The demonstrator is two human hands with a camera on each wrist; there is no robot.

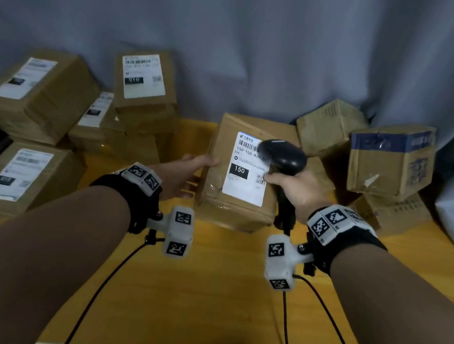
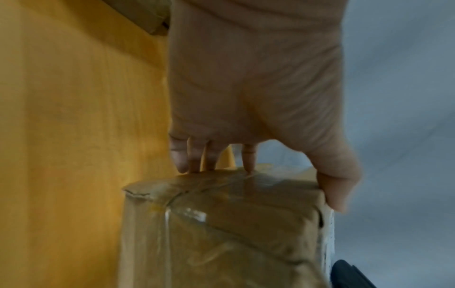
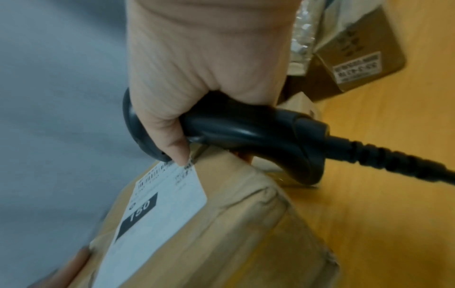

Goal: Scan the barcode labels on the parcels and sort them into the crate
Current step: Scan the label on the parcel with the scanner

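The parcel [image 1: 220, 176] in front of me is a brown cardboard box wrapped in clear tape, tilted up off the yellow table [image 1: 199, 288] with its white label [image 1: 245, 172] facing me. The label shows a barcode along its top, a black block reading 150 and a small QR code. More taped, labelled parcels [image 1: 36, 95] are stacked at my left, plainer cartons [image 1: 392, 158] at my right.

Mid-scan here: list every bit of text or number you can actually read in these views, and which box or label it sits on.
"150" on the black block of the held parcel's label.
"150-150-A26", the end hidden by the scanner, under that label's barcode.
"010" on the black block of the label on the back left parcel.
Fine print on these labels, the other left parcels' labels, the print on the blue-topped box and the sticker on the box in the right wrist view: too blurred.
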